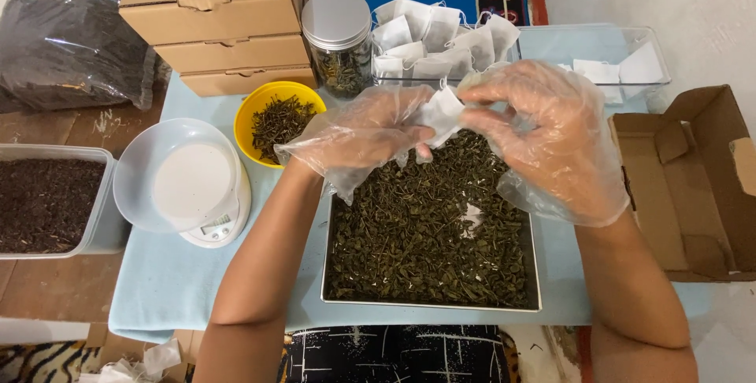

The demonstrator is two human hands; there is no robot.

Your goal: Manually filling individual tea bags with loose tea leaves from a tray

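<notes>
Pale blue cloth (pixel 169 288) covers the low table, and I'm looking straight down on it. Biggest thing on it is the metal tray (pixel 431 305) of dried green tea leaves (pixel 417 233), dead centre, right under my hands. Off to the right an open cardboard box (pixel 693 186) lies with its flaps spread. Top left, three shut cardboard boxes (pixel 216 25) sit stacked, and beyond them a dark plastic bag (pixel 71 48) rests on the wood floor. At the far left edge there's a clear tub (pixel 109 225) of dark loose tea. A clear bin (pixel 630 44) at the top holds a heap of empty white filter bags (pixel 441 40).

Next down in size: a white kitchen scale (pixel 189 182) with its round bowl, just left of the tray, and touching it, a yellow bowl (pixel 253 107) with a small portion of leaves. Behind that stands a glass jar (pixel 339 40) with a silver lid.

Now the hands, both in loose clear plastic gloves. My left hand (pixel 358 135) and right hand (pixel 543 123) are drawn together above the tray's far end, and both pinch one small white tea bag (pixel 442 111) between the fingertips, held over the leaves.
</notes>
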